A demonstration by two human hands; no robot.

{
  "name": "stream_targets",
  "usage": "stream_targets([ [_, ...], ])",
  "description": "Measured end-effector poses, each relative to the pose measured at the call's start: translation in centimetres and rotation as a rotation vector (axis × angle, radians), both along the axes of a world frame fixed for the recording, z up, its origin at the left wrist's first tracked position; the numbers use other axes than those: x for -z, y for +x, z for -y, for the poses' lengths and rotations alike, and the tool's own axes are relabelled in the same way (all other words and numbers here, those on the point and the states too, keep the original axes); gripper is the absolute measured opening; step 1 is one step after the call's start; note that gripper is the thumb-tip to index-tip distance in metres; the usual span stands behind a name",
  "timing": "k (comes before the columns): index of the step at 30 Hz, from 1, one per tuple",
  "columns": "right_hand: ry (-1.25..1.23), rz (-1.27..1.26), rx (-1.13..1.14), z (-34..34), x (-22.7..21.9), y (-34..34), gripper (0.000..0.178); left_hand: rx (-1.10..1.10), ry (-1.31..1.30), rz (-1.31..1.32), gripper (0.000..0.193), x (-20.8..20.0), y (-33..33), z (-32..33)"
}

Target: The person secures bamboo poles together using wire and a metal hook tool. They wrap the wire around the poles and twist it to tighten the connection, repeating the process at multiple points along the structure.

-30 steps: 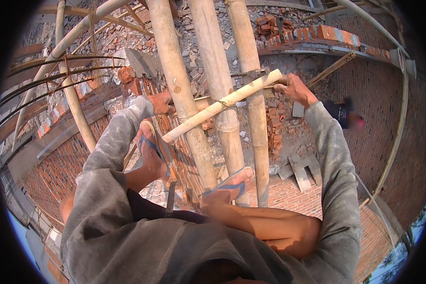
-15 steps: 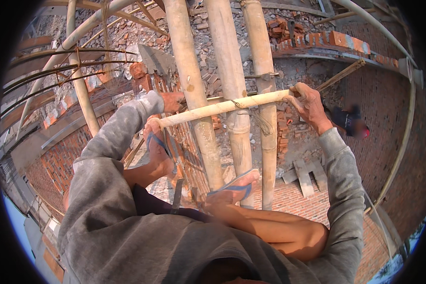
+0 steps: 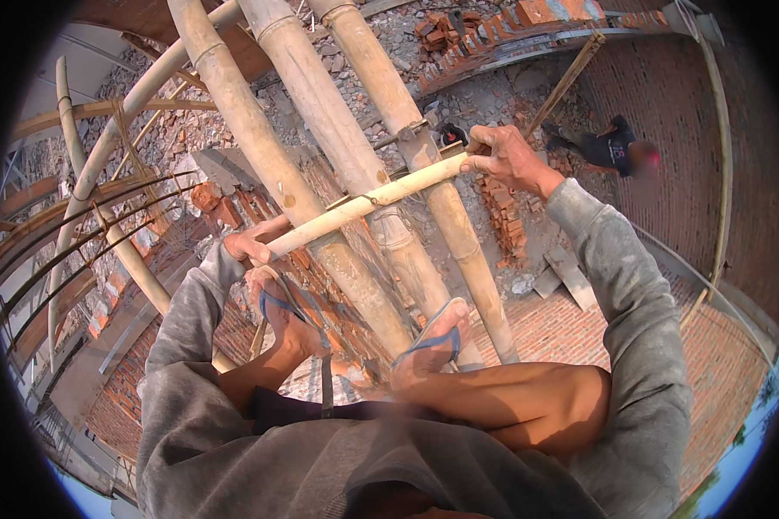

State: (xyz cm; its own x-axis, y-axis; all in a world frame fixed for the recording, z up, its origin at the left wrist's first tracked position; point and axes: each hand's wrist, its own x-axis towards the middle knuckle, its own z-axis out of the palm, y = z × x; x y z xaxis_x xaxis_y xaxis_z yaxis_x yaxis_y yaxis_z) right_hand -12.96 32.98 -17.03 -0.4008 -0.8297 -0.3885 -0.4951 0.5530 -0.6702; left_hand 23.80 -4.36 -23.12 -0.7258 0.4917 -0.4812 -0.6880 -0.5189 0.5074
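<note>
Holding the short stick [image 3: 355,211] over the big poles [image 3: 316,95] looks like your step now, your left hand [image 3: 249,242] and right hand [image 3: 515,162] pinching its eight and two o'clock ends between their fingers [image 3: 480,162], so the next move needs both ends steady.

A dusty grey sweatshirt [image 3: 260,467], dark shorts [image 3: 282,413] and blue-strapped flip-flops [image 3: 446,342] are worn.

I saw three bamboo poles [image 3: 325,104] carrying a pale crosswise stick [image 3: 350,213] and, on its near side, a sandalled foot [image 3: 433,348].
</note>
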Motion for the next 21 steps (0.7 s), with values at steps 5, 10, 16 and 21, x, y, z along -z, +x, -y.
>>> stream_targets([
  [5,0.003,0.035,0.002,0.9,-0.7,-0.8,0.033,0.383,-0.594,-0.244,0.122,0.5,-1.6,0.2],
  [10,0.054,0.442,0.263,0.4,-0.5,-4.3,0.04,0.464,-0.539,-0.121,0.109,3.7,-0.7,0.6],
  [16,0.193,0.087,0.552,1.0,0.5,-6.5,0.03,0.531,-0.47,-0.044,0.11,4.2,-1.2,0.8],
  [21,-0.134,-0.041,-0.119,6.7,-0.9,-4.7,0.048,0.538,-0.392,-0.013,0.109,4.2,-1.6,0.9],
])
